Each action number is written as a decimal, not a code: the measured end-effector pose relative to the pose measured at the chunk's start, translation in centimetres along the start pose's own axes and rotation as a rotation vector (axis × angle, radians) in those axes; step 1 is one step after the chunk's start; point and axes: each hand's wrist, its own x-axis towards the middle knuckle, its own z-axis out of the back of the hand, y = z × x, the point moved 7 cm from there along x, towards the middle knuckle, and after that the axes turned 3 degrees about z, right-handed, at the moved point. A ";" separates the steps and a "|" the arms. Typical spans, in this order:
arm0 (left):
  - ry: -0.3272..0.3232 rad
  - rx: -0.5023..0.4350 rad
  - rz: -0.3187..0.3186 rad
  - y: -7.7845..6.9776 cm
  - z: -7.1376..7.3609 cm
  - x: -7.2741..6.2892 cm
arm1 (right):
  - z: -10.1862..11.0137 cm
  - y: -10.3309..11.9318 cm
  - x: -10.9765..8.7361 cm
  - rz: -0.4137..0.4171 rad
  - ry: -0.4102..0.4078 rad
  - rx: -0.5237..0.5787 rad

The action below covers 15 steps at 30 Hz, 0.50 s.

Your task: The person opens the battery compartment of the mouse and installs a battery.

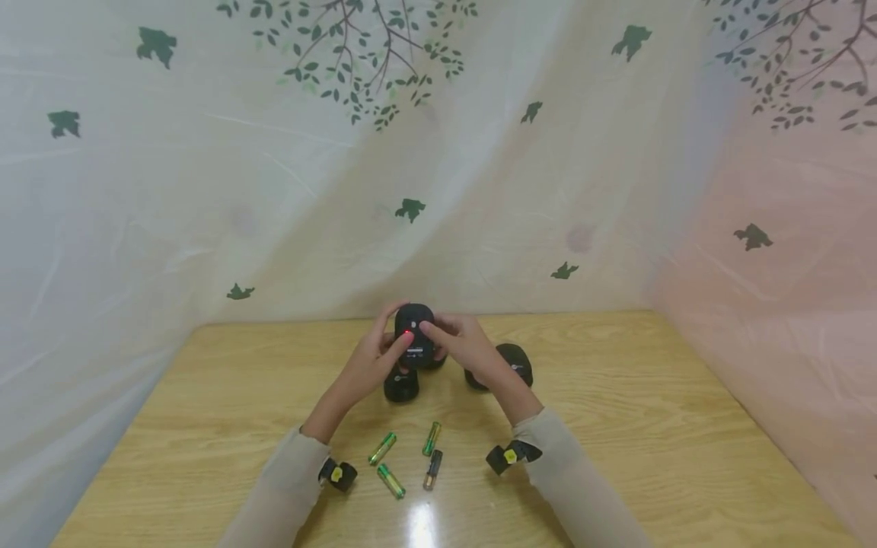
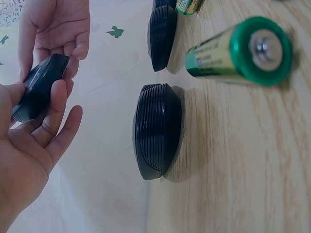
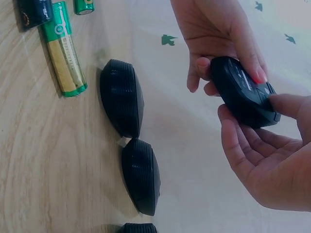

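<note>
A black computer mouse [image 1: 415,313] is held up between both hands above the table, its underside with a white label turned toward me. My left hand [image 1: 370,358] grips it from the left, the thumb on the underside, where a red light glows at the thumb tip. From the other side my right hand [image 1: 473,350] holds it, thumb pressing the underside near the small white mark; in the right wrist view the right fingers [image 3: 243,138] curl beneath the mouse [image 3: 238,92]. Another black mouse [image 1: 400,387] lies on the table just below the hands, and one more partly hides behind them.
A further black mouse [image 1: 517,361] sits by the right forearm. Between the forearms lie green-and-gold batteries [image 1: 382,449], three in all, and a black-and-copper battery [image 1: 432,469]. The wooden table [image 1: 651,426] meets a leaf-printed curtain [image 1: 479,251] at the back.
</note>
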 end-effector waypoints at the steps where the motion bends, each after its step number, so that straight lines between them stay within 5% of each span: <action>1: 0.000 0.003 0.002 0.0 0.0 0.0 | 0.0 -0.1 0.0 -0.011 -0.001 0.010; 15: 0.043 0.048 0.002 -0.1 -0.9 -0.1 | 0.3 -0.1 -0.1 -0.064 -0.048 0.040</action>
